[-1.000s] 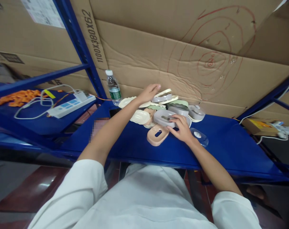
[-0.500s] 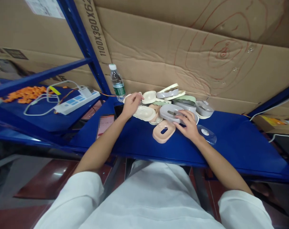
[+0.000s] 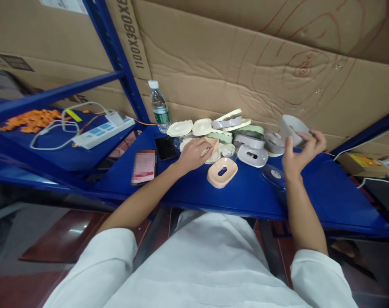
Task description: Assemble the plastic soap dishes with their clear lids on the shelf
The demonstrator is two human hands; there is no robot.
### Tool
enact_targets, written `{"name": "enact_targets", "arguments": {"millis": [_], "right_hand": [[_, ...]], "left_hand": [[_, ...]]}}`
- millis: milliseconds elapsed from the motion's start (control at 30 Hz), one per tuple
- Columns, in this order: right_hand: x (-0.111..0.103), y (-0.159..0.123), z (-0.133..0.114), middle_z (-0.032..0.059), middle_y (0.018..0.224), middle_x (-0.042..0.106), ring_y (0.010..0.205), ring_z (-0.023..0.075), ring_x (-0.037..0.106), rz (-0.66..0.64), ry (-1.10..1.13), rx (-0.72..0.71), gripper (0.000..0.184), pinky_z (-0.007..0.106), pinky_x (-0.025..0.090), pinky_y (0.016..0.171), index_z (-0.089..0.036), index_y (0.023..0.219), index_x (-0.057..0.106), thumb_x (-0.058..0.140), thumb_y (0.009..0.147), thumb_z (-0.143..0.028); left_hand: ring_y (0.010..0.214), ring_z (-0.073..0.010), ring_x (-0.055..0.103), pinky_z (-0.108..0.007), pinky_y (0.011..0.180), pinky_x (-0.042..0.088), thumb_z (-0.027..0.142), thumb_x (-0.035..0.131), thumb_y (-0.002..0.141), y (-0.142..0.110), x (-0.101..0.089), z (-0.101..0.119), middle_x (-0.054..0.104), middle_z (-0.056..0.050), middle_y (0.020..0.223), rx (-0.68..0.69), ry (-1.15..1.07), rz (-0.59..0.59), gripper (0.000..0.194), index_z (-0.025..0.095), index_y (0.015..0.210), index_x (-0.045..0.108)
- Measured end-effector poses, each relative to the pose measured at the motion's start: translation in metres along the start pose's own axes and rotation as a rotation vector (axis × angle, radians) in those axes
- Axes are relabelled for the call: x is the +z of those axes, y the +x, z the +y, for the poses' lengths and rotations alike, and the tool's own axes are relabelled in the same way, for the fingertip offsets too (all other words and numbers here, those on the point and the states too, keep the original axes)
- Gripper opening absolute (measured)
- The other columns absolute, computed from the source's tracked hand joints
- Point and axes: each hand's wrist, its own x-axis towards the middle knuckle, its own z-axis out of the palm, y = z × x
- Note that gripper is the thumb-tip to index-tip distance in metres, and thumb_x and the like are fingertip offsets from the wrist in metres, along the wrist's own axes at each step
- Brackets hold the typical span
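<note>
Raised above the right part of the table, my right hand (image 3: 305,154) grips an oval grey soap dish (image 3: 292,128), its thumb in front and fingers behind. My left hand (image 3: 196,155) is over the pile with curled fingers closed at a peach wavy-edged soap dish (image 3: 215,144); its fingertips are partly hidden. A peach oval soap dish with a slot (image 3: 222,173) lies in front of the pile. To its right rests a grey slotted dish (image 3: 252,155). Behind are cream dishes (image 3: 202,127) and a green dish (image 3: 254,129). One clear oval cover (image 3: 273,177) lies near my right wrist.
A water bottle (image 3: 159,109) stands at the back left. Two phones, a dark one (image 3: 165,148) and a lit one (image 3: 143,167), lie left of the pile. A power strip (image 3: 103,133) and orange pieces (image 3: 34,121) occupy the left shelf. Cardboard (image 3: 213,64) backs the table.
My right hand has lifted the grey dish from the pile, up and to the right, baring another grey dish. My left hand has moved right from the cream dishes to the peach one.
</note>
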Motion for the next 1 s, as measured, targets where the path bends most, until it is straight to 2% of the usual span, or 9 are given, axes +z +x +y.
{"name": "enact_targets", "arguments": {"millis": [67,200,300,433,567,733,800,933,1000], "right_hand": [[-0.001,0.007,0.03,0.0255,0.129,0.064,0.127,0.0423,0.06,-0.021,-0.073,0.114,0.033,0.059,0.04,0.11,-0.018,0.112,0.077,0.084,0.091,-0.043],[-0.005,0.011,0.08,0.0254,0.136,0.059,0.136,0.0376,0.054,-0.141,-0.317,0.527,0.025,0.05,0.034,0.117,-0.018,0.108,0.072,0.084,0.087,-0.025],[-0.009,0.006,0.097,0.0233,0.139,0.054,0.138,0.0352,0.049,-0.181,-0.417,0.68,0.024,0.05,0.033,0.117,-0.017,0.113,0.067,0.073,0.09,-0.018],[-0.011,-0.007,0.104,0.0212,0.139,0.052,0.133,0.0327,0.047,-0.301,-0.51,0.825,0.022,0.048,0.035,0.114,-0.018,0.116,0.064,0.066,0.094,-0.022],[-0.008,-0.016,0.106,0.0253,0.144,0.053,0.133,0.0319,0.048,-0.453,-0.555,0.866,0.02,0.047,0.037,0.114,-0.016,0.116,0.067,0.066,0.098,-0.025],[-0.005,-0.02,0.105,0.0106,0.14,0.065,0.128,0.028,0.062,-0.612,-0.595,0.874,0.032,0.052,0.051,0.112,-0.019,0.124,0.07,0.072,0.102,-0.042],[-0.005,-0.021,0.103,0.01,0.135,0.067,0.123,0.0275,0.064,-0.639,-0.597,0.878,0.034,0.052,0.053,0.109,-0.018,0.124,0.07,0.071,0.103,-0.045],[-0.004,-0.023,0.098,0.0197,0.125,0.066,0.122,0.0325,0.057,-0.57,-0.583,0.855,0.025,0.056,0.036,0.111,-0.015,0.106,0.071,0.059,0.103,-0.037],[-0.003,-0.022,0.096,0.0233,0.127,0.063,0.123,0.0336,0.054,-0.502,-0.558,0.826,0.023,0.056,0.032,0.11,-0.015,0.103,0.069,0.055,0.102,-0.034]], "left_hand": [[0.096,-0.0277,0.071,-0.043,0.093,0.053,0.036,0.054,0.105,0.0,0.001,-0.003,0.074,-0.009,0.094,0.009,0.021,-0.014,0.028,0.025,0.091,0.075],[0.093,-0.0252,0.069,-0.04,0.089,0.052,0.033,0.053,0.106,-0.002,0.001,-0.005,0.073,-0.008,0.093,0.028,0.066,-0.015,0.028,0.024,0.092,0.076],[0.091,-0.0234,0.069,-0.037,0.087,0.052,0.032,0.051,0.108,-0.004,-0.001,-0.002,0.073,-0.008,0.093,0.065,0.122,-0.034,0.03,0.021,0.096,0.076],[0.088,-0.0221,0.069,-0.035,0.083,0.052,0.032,0.049,0.11,-0.004,-0.003,0.001,0.074,-0.008,0.092,0.123,0.179,-0.058,0.033,0.019,0.095,0.075],[0.089,-0.0223,0.069,-0.035,0.083,0.053,0.032,0.048,0.11,-0.004,-0.002,0.002,0.075,-0.008,0.094,0.134,0.191,-0.05,0.033,0.019,0.095,0.075],[0.089,-0.022,0.07,-0.035,0.083,0.052,0.03,0.049,0.109,-0.003,-0.003,0.0,0.075,-0.008,0.094,0.145,0.21,-0.039,0.031,0.019,0.095,0.075],[0.09,-0.0222,0.07,-0.035,0.083,0.052,0.03,0.05,0.109,-0.002,-0.006,-0.004,0.075,-0.008,0.094,0.138,0.221,-0.029,0.031,0.019,0.094,0.074],[0.089,-0.0228,0.07,-0.035,0.082,0.052,0.029,0.052,0.106,0.0,-0.016,-0.013,0.075,-0.008,0.093,0.074,0.248,0.038,0.027,0.019,0.092,0.073],[0.088,-0.0233,0.07,-0.035,0.081,0.052,0.026,0.054,0.102,0.001,-0.021,-0.016,0.076,-0.008,0.093,0.039,0.258,0.048,0.023,0.019,0.093,0.073]]}}
